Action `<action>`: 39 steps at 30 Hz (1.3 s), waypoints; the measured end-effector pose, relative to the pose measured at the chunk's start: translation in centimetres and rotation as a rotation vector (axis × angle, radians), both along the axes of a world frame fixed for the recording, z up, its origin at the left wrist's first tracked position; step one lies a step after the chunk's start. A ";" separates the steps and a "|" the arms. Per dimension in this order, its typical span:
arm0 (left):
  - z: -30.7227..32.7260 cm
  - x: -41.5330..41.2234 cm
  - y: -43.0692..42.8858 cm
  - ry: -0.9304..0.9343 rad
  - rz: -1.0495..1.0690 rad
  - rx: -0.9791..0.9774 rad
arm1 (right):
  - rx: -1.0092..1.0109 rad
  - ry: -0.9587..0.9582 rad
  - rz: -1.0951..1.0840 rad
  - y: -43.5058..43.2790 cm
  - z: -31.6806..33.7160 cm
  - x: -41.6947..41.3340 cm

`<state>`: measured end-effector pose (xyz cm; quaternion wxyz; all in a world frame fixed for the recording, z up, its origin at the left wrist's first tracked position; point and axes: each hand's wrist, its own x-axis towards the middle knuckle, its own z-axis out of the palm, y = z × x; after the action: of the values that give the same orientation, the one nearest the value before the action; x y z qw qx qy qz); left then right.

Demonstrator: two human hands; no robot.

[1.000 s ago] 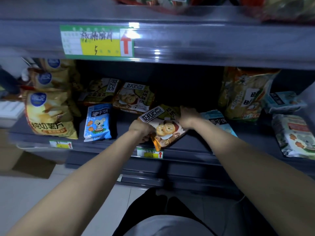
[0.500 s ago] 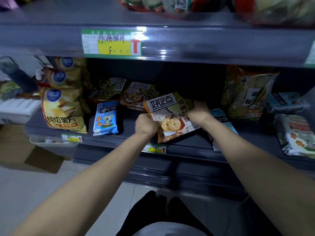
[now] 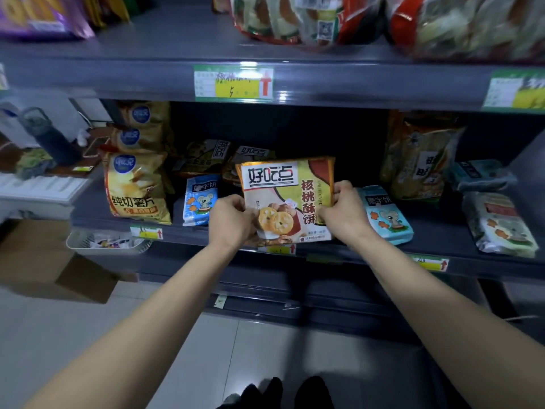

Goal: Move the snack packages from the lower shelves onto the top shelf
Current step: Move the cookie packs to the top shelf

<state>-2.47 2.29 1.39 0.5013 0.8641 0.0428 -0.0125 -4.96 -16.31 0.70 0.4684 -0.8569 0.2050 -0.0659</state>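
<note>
Through my head camera: I hold a yellow and cream plastic cookie package (image 3: 283, 190) upright with both hands, printed face toward me, at the front of the dark grey metal lower shelf (image 3: 436, 233). I cannot tell whether its bottom edge touches the shelf. My left hand (image 3: 233, 221) grips its lower left edge, fingers curled round it. My right hand (image 3: 343, 211) pinches the right edge, thumb in front. A small blue biscuit packet (image 3: 200, 200) lies just left, another blue packet (image 3: 385, 215) just right. The grey upper shelf (image 3: 177, 51) is above.

Yellow-and-brown cookie packet (image 3: 287, 199); blue mouse-print packets (image 3: 201, 199); grey shelf (image 3: 324, 84), green-yellow label (image 3: 233, 83).
</note>
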 end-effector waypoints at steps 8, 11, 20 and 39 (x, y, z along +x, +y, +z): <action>3.4 -2.2 6.3 -0.156 -0.118 0.049 | -0.188 -0.124 -0.086 6.6 4.0 -3.1; 5.0 -2.7 9.2 -0.225 -0.168 0.071 | -0.214 -0.186 -0.147 9.5 5.4 -4.5; 11.0 -3.9 15.1 -0.447 -0.288 -0.034 | -0.261 -0.429 -0.297 16.1 11.2 -8.3; 26.8 9.6 14.9 -0.908 -0.098 -0.099 | -0.392 -0.688 -0.146 15.4 29.3 7.4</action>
<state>7.15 17.20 28.18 0.5087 0.7583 -0.2226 0.3416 2.45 -0.90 29.96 0.3314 -0.8412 0.0800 -0.4198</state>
